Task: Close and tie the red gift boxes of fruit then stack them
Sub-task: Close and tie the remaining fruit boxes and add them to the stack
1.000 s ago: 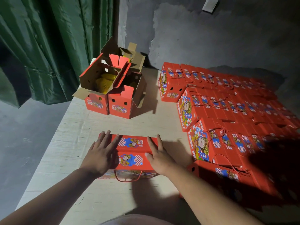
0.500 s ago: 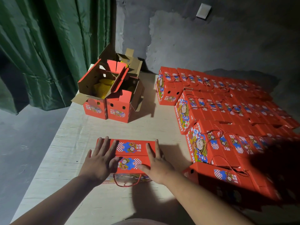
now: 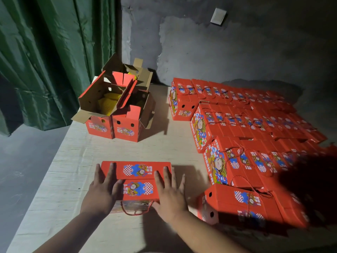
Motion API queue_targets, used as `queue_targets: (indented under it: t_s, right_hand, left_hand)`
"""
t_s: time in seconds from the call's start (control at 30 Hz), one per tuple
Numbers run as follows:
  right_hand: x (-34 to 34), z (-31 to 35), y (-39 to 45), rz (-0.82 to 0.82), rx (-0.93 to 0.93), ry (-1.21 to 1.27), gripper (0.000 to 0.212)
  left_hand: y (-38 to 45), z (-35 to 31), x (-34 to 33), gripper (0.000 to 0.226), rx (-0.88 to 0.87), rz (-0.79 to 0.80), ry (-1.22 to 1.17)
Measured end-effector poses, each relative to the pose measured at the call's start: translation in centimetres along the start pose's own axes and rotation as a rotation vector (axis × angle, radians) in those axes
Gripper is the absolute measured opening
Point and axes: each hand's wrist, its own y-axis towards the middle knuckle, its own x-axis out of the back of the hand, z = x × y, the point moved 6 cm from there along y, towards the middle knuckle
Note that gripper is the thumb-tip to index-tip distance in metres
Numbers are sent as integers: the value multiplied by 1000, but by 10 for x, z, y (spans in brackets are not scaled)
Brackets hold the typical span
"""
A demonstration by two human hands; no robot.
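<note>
A closed red gift box (image 3: 137, 171) with cartoon prints sits on the pale wooden table (image 3: 60, 179) in front of me. My left hand (image 3: 102, 190) lies flat on its left end with fingers spread. My right hand (image 3: 168, 193) presses flat on its right end, fingers straight. A red cord handle (image 3: 135, 211) hangs loose from the box's near side. Two open red boxes (image 3: 116, 114) with flaps up stand at the back left; yellow netted fruit (image 3: 109, 103) shows inside one.
Several closed, tied red boxes (image 3: 246, 139) lie in rows over the right half of the table, the nearest one (image 3: 246, 203) just right of my right hand. A green curtain (image 3: 45, 52) hangs at the left, a grey wall (image 3: 218, 52) behind.
Both hands slid a little along the lid, the right one toward the box's right end. The view drew slightly nearer; the box stays closed in place.
</note>
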Motion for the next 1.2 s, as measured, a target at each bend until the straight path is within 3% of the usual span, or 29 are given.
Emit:
queue_targets:
  t_s: [0.2, 0.33, 0.57, 0.8, 0.9, 1.03, 1.2]
  right_hand:
    - [8, 33, 3, -44, 104, 140, 91]
    - [26, 25, 22, -72, 9, 308, 70]
    - [52, -15, 90, 211, -191, 409, 63]
    - [50, 4, 118, 364, -128, 490, 57]
    - [51, 25, 119, 313, -63, 650, 57]
    - [63, 26, 121, 88, -90, 812, 46]
    - [82, 20, 115, 61, -102, 981, 17]
  left_hand:
    - [2, 5, 1, 70, -25, -18, -10]
    - [8, 7, 2, 74, -37, 15, -71]
    - [-4, 9, 3, 82, -128, 43, -116]
    - [-34, 19, 2, 84, -18, 72, -350]
    - [-35, 21, 3, 85, -28, 73, -385]
    - [-33, 20, 2, 86, -37, 81, -385]
    - [-34, 20, 4, 103, -86, 101, -387]
